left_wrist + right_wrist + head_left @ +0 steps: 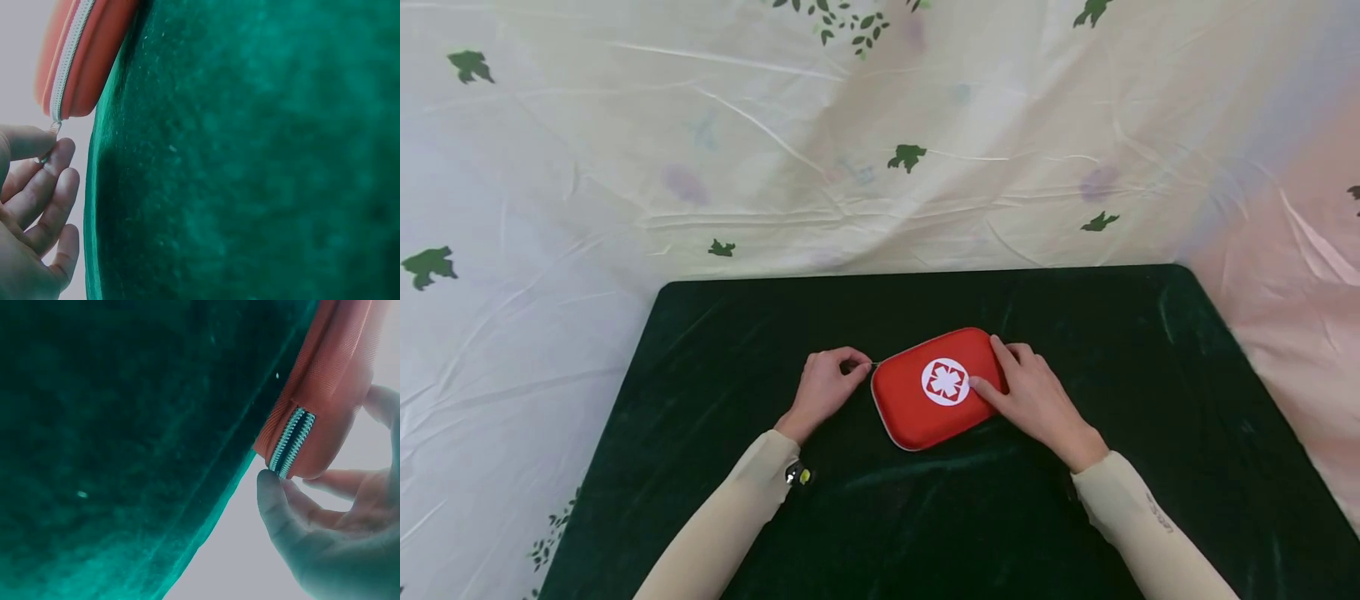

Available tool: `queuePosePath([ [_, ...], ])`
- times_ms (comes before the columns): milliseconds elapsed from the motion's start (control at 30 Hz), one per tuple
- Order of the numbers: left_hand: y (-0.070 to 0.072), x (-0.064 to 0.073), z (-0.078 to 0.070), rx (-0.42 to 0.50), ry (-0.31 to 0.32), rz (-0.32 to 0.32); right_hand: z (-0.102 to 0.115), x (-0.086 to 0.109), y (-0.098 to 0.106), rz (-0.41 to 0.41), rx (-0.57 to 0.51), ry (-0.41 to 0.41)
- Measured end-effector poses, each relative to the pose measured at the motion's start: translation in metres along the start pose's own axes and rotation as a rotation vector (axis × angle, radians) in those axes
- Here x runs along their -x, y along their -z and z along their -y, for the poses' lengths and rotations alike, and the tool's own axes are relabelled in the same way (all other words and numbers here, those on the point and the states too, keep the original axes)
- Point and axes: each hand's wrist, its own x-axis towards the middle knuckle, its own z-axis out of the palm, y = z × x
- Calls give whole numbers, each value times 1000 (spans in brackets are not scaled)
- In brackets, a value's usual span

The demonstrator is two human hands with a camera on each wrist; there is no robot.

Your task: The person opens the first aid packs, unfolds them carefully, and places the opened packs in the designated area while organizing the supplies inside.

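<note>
A red hard-shell first-aid case [934, 419] with a white round emblem lies tilted at an angle on a dark green cloth. At its upper left corner my left hand [822, 392] pinches the small metal zipper pull [55, 128] between thumb and forefinger. The zipper [70, 53] runs closed along the side seen in the left wrist view. My right hand [1039, 402] grips the case's right end, thumb on top beside the emblem and fingers at the far edge. In the right wrist view the zipper teeth [292, 442] there show as two rows slightly apart.
Dark green velvety cloth [715, 400] covers the table, whose far edge runs behind the case. A pale curtain [820, 167] printed with green leaves and birds hangs behind and at both sides. A small round dark object [799, 475] sits at the left sleeve cuff.
</note>
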Motion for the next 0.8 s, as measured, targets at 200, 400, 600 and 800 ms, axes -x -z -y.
queuePosePath([
  [200, -3, -9, 2, -7, 7, -2, 3, 11, -4, -22, 0, -15],
  [400, -6, -17, 1, -13, 3, -8, 6, 17, -3, -18, 30, -28],
  [600, -8, -19, 1, -15, 17, -5, 9, 11, 0, -46, 136, 60],
  [800, -10, -20, 3, -3, 29, 5, 18, -3, -6, -19, 191, 249],
])
